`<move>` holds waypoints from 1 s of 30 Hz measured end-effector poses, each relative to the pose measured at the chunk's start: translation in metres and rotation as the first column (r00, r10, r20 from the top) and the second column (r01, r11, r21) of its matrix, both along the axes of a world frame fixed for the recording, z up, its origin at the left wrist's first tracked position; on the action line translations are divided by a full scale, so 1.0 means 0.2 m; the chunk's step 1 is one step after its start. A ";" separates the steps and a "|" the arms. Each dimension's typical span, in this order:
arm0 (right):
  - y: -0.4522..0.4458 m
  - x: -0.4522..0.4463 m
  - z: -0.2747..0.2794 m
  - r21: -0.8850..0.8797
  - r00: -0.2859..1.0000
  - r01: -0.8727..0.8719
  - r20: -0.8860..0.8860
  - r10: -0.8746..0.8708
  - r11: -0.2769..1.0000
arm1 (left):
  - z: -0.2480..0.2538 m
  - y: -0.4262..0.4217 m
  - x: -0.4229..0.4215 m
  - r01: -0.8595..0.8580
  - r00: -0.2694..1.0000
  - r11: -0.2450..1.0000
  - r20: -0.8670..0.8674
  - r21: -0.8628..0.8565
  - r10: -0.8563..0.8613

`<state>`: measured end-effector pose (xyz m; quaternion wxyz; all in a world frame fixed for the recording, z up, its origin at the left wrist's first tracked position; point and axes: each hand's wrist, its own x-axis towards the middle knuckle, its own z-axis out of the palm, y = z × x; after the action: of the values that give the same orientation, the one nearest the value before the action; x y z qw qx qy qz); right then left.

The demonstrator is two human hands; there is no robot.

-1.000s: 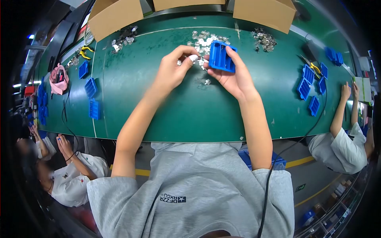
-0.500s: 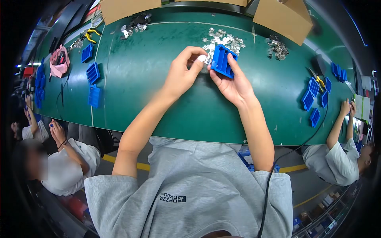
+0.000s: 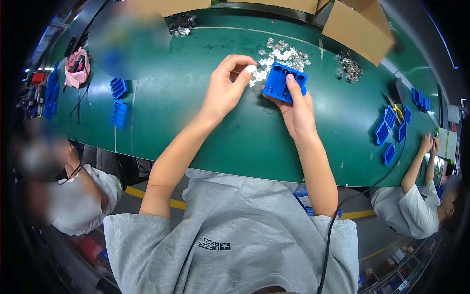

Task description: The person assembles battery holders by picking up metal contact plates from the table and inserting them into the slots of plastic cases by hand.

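My right hand (image 3: 298, 110) grips a blue plastic battery holder (image 3: 279, 88), thumb on its inside and fingers underneath. The holder's open compartments face up, with small dark spring-like parts in them. Left of it, apart from the holder, my left hand (image 3: 227, 88) is closed, its thumb and index finger pinched together. A white cover shows on that thumb's tip; whatever lies in the pinch is too small to make out. Just beyond both hands spreads a pile of small shiny metal pieces (image 3: 293, 58), partly hidden by the holder.
More blue holders (image 3: 118, 88) lie to the left, others (image 3: 382, 133) to the right near yellow-handled pliers (image 3: 397, 111). Another metal pile (image 3: 348, 67) sits before a cardboard box (image 3: 360, 29). A pink bag (image 3: 77, 68) stands far left. People sit at both sides; a black cable (image 3: 364, 192) crosses the table edge.
My right hand has turned the blue battery holder and shifted it slightly right and down, so its inside shows more. My left hand keeps its pinch nearly in place. The whole view has shifted slightly.
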<state>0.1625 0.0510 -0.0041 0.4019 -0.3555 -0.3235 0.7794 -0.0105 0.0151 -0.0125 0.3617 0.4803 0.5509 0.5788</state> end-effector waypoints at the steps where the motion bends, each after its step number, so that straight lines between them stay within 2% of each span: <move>1: 0.00 0.00 -0.01 0.009 1.000 -0.015 0.024 0.015 1.000 | 0.01 0.00 -0.01 -0.020 0.994 0.998 -0.102 0.060 0.026; 4: -0.01 -0.01 -0.01 0.052 0.994 -0.041 0.102 0.036 0.998 | 0.08 -0.02 -0.02 -0.006 0.926 0.988 -0.372 0.154 0.064; 7: -0.02 -0.02 -0.03 0.083 0.985 -0.064 0.167 0.049 0.995 | 0.03 0.00 -0.02 0.042 0.829 0.965 -0.548 0.260 0.112; 11: -0.03 -0.02 -0.02 0.101 0.981 -0.086 0.182 0.067 0.991 | 0.03 0.00 -0.02 0.070 0.800 0.949 -0.585 0.308 0.131; 13: -0.06 -0.03 0.00 0.067 0.980 -0.008 0.199 -0.005 0.998 | 0.05 -0.01 0.00 0.087 0.801 0.945 -0.586 0.315 0.122; 15: -0.06 -0.03 -0.01 0.123 0.957 -0.006 0.289 -0.030 0.992 | 0.04 -0.01 -0.01 0.095 0.784 0.933 -0.603 0.348 0.146; 17: -0.08 -0.06 0.01 0.115 0.957 0.038 0.281 -0.069 0.993 | 0.04 -0.02 -0.02 0.085 0.779 0.926 -0.604 0.367 0.168; 18: -0.07 -0.05 -0.02 0.127 0.964 0.033 0.258 -0.065 0.991 | 0.04 -0.02 -0.03 0.141 0.724 0.910 -0.668 0.389 0.173; 21: -0.07 -0.06 -0.03 0.161 0.947 -0.010 0.317 -0.042 0.987 | 0.05 -0.05 -0.03 0.070 0.828 0.959 -0.551 0.276 0.098; 22: -0.07 -0.05 -0.05 0.156 0.942 -0.004 0.332 -0.049 0.988 | 0.03 -0.06 -0.01 0.048 0.933 0.990 -0.360 0.130 0.002; 23: -0.08 -0.04 -0.05 0.165 0.945 -0.012 0.323 -0.042 0.986 | 0.02 -0.05 0.00 0.085 0.978 0.995 -0.194 0.056 -0.073; 25: -0.09 -0.04 -0.05 0.179 0.949 -0.021 0.313 -0.036 0.984 | 0.01 -0.04 0.01 0.204 0.967 0.977 0.169 -0.061 -0.191; 28: -0.09 -0.04 -0.06 0.211 0.942 -0.014 0.330 -0.058 0.977 | 0.00 -0.03 0.04 0.219 0.938 0.975 0.278 -0.017 -0.206; 30: -0.10 -0.04 -0.06 0.247 0.931 -0.004 0.355 -0.087 0.969 | 0.00 -0.03 0.05 0.231 0.928 0.972 0.311 -0.052 -0.204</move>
<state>0.1552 0.0304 -0.0152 0.3922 -0.4483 -0.4776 0.6458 -0.0014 0.0089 -0.0133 0.5246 0.4275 0.4568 0.5773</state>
